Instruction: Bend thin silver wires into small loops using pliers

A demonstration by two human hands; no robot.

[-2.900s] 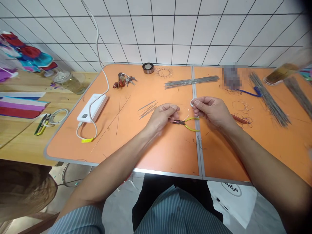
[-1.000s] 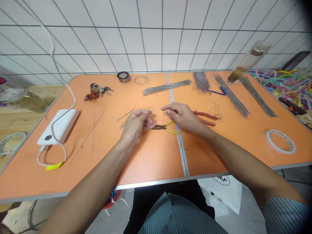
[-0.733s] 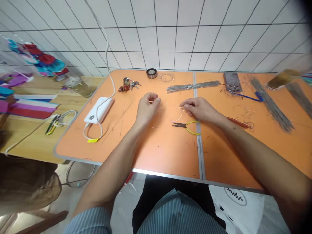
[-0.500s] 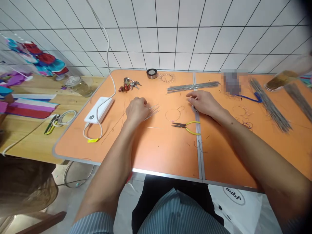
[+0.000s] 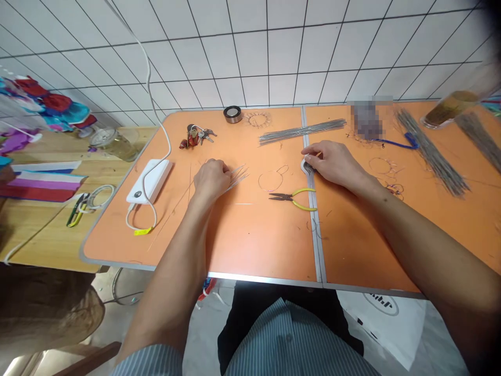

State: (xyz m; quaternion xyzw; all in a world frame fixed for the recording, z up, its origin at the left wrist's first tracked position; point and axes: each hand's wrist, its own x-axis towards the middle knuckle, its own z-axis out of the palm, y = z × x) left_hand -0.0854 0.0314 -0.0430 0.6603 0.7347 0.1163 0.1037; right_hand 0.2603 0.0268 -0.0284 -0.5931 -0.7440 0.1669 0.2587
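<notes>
My left hand [image 5: 212, 179] is closed round a small bunch of thin wires [image 5: 238, 177], whose ends stick out to the right over the orange table [image 5: 250, 250]. At the grey seam of the table, my right hand [image 5: 326, 161] has its fingers bent around a small round whitish and dark object [image 5: 306, 166], partly hidden by the fingertips. Between the hands lies a wire ring [image 5: 271, 181] with a small loop. Pliers with yellow handles [image 5: 303, 199] lie just below it, jaws to the left. A bundle of straight wires [image 5: 301, 131] lies farther back.
At the left are a white power bank [image 5: 149, 181] with a cable and keys [image 5: 201, 134]. Black tape [image 5: 232, 114] sits at the back. On the right lie a thick wire bundle [image 5: 432, 151], a blue-handled tool [image 5: 409, 141] and a cup of brown liquid [image 5: 450, 109].
The view has shifted slightly. The round object under my right fingertips now shows more clearly at the seam. My left hand still holds the wires.
</notes>
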